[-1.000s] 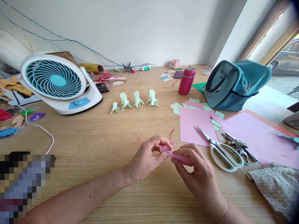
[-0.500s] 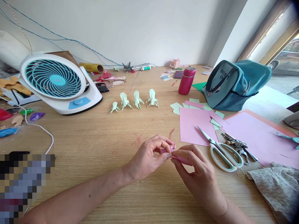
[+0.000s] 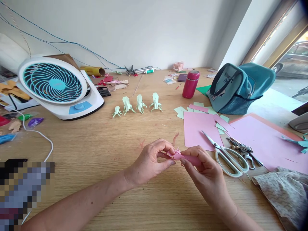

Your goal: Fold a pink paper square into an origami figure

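Between my hands, just above the table, is a small piece of folded pink paper point(image 3: 177, 155) with thin, pointed bits at its left end. My right hand point(image 3: 204, 166) pinches its right part between thumb and fingers. Curled around the left end, my left hand point(image 3: 154, 160) has its fingertips on the pointed bits, its thumb lower down. Part of the paper is hidden behind fingers. Beyond the hands, several pale green folded-paper figures point(image 3: 139, 104) with thin legs stand in a row.
White-handled scissors point(image 3: 231, 158) lie right of my hands, overlapping a pink sheet point(image 3: 199, 128), with keys point(image 3: 243, 149) beside them. Farther back stand a magenta flask point(image 3: 191, 85) and a teal bag point(image 3: 240, 88). A fan point(image 3: 57, 86) is at left, a patterned cloth point(image 3: 281, 189) at lower right.
My right hand has turned the pink paper, so more of its surface and the pointed left end show. The left thumb has come away from the right fingertips. The view has shifted slightly.
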{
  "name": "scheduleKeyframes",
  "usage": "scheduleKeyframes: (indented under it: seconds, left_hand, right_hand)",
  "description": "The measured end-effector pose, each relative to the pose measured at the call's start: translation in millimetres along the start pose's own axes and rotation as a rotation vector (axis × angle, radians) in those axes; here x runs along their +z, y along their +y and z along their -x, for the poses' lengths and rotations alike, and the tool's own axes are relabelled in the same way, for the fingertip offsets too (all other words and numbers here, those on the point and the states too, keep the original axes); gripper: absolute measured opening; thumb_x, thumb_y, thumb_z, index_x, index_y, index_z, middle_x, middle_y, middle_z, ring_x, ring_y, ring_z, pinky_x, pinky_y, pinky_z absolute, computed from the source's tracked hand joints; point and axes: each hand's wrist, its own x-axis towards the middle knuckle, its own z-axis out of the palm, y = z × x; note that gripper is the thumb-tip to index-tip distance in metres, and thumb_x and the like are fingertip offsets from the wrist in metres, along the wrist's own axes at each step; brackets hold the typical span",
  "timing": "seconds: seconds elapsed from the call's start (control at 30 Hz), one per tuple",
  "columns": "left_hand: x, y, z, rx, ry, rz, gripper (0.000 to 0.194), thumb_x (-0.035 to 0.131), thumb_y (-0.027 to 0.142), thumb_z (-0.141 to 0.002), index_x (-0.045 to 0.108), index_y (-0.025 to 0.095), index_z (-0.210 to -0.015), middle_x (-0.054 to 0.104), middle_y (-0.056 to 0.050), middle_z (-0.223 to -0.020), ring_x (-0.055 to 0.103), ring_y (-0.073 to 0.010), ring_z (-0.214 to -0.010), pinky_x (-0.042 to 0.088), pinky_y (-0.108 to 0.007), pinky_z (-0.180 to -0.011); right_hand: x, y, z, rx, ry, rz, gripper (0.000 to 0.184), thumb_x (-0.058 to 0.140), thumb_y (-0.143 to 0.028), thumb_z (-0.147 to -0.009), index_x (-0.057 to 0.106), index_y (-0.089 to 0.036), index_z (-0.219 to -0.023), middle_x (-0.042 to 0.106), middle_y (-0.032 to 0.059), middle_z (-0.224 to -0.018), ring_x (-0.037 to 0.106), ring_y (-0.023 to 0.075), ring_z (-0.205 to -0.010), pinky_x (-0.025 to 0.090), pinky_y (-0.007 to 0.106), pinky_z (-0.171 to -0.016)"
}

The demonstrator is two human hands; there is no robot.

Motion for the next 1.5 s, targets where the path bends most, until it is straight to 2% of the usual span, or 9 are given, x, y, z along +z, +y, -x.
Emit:
scheduleKeyframes:
  seconds: [0.07,0.23,0.47,0.63,0.77,0.93,1.03,1.27,1.5]
  left_hand:
    - [-0.1,0.4,-1.1,0.008,0.04,-0.01,0.005,0.07,0.012,-0.086,0.066,0.014,-0.089,0.065,-0.005,-0.098,0.066,-0.014,-0.093,0.058,-0.026,-0.087]
    - [-1.8,-0.6,-3.0,0.032,0.121,-0.039,0.007,0.071,0.012,-0.083,0.064,0.014,-0.083,0.066,-0.006,-0.095,0.066,-0.0144,-0.093,0.057,-0.027,-0.088]
    - [0.3,-3.0,-0.1,0.085,0.167,-0.081,0.013,0.062,0.001,-0.082,0.062,0.014,-0.085,0.066,-0.004,-0.093,0.066,-0.0121,-0.091,0.056,-0.022,-0.084]
    - [3.6,-3.0,-0.2,0.11,0.128,-0.065,0.019,0.062,0.003,-0.085,0.069,0.015,-0.097,0.066,-0.005,-0.099,0.066,-0.0124,-0.095,0.056,-0.021,-0.085]
    - [6.2,-5.7,0.3,0.106,0.14,-0.065,0.01,0.072,0.009,-0.083,0.071,0.015,-0.09,0.069,-0.006,-0.098,0.067,-0.0138,-0.095,0.057,-0.021,-0.083]
    - [3.7,-8.8,1.4,0.129,0.165,-0.098,0.01,0.069,0.008,-0.085,0.068,0.015,-0.092,0.071,-0.005,-0.095,0.069,-0.0128,-0.093,0.056,-0.021,-0.083]
    - [1.2,-9.4,1.6,0.193,0.176,-0.139,0.009,0.07,0.009,-0.086,0.067,0.016,-0.092,0.072,-0.005,-0.096,0.07,-0.014,-0.094,0.056,-0.023,-0.084]
    - [0.2,-6.9,1.9,0.315,0.173,-0.221,0.012,0.07,0.007,-0.085,0.068,0.016,-0.092,0.074,-0.005,-0.094,0.071,-0.0141,-0.093,0.055,-0.024,-0.085]
    - [-4.9,-10.9,3.5,0.382,0.141,-0.362,0.017,0.071,0.009,-0.087,0.069,0.017,-0.102,0.075,-0.005,-0.1,0.068,-0.0169,-0.098,0.053,-0.03,-0.09]
  right_hand:
    - [-0.9,1.1,-0.7,0.071,0.021,-0.042,0.006,0.067,-0.025,-0.092,0.07,-0.023,-0.096,0.067,0.0024,-0.089,0.063,0.0157,-0.081,0.052,0.028,-0.071]
    - [-4.3,6.1,-3.9,0.29,0.089,-0.183,0.02,0.073,-0.038,-0.087,0.072,-0.021,-0.097,0.071,0.003,-0.085,0.065,0.0157,-0.073,0.052,0.026,-0.061]
    - [-4.2,7.8,-5.5,0.441,0.103,-0.305,0.025,0.078,-0.043,-0.081,0.073,-0.023,-0.095,0.073,0.0018,-0.085,0.061,0.0138,-0.072,0.05,0.023,-0.062]
    - [-2.0,6.4,-3.6,0.464,0.079,-0.377,0.025,0.079,-0.044,-0.08,0.074,-0.024,-0.094,0.072,0.0015,-0.083,0.06,0.0132,-0.072,0.048,0.022,-0.062]
    - [-0.7,5.3,-2.2,0.461,0.064,-0.372,0.025,0.078,-0.044,-0.081,0.073,-0.023,-0.094,0.071,0.0019,-0.083,0.06,0.0138,-0.073,0.048,0.022,-0.061]
    - [-0.4,4.7,-3.1,0.462,0.077,-0.358,0.027,0.078,-0.045,-0.08,0.073,-0.022,-0.094,0.071,0.0027,-0.081,0.058,0.0144,-0.07,0.045,0.022,-0.055]
    - [-0.7,4.6,-3.7,0.472,0.081,-0.349,0.028,0.078,-0.046,-0.079,0.073,-0.022,-0.093,0.071,0.0029,-0.082,0.057,0.0145,-0.07,0.043,0.022,-0.053]
    - [-1.2,3.5,-3.2,0.467,0.056,-0.327,0.028,0.077,-0.047,-0.08,0.074,-0.022,-0.093,0.07,0.0028,-0.081,0.057,0.0151,-0.071,0.044,0.024,-0.057]
    - [-1.3,0.5,-4.9,0.467,0.031,-0.365,0.028,0.076,-0.048,-0.081,0.075,-0.022,-0.092,0.072,0.0028,-0.084,0.06,0.0145,-0.073,0.049,0.025,-0.067]
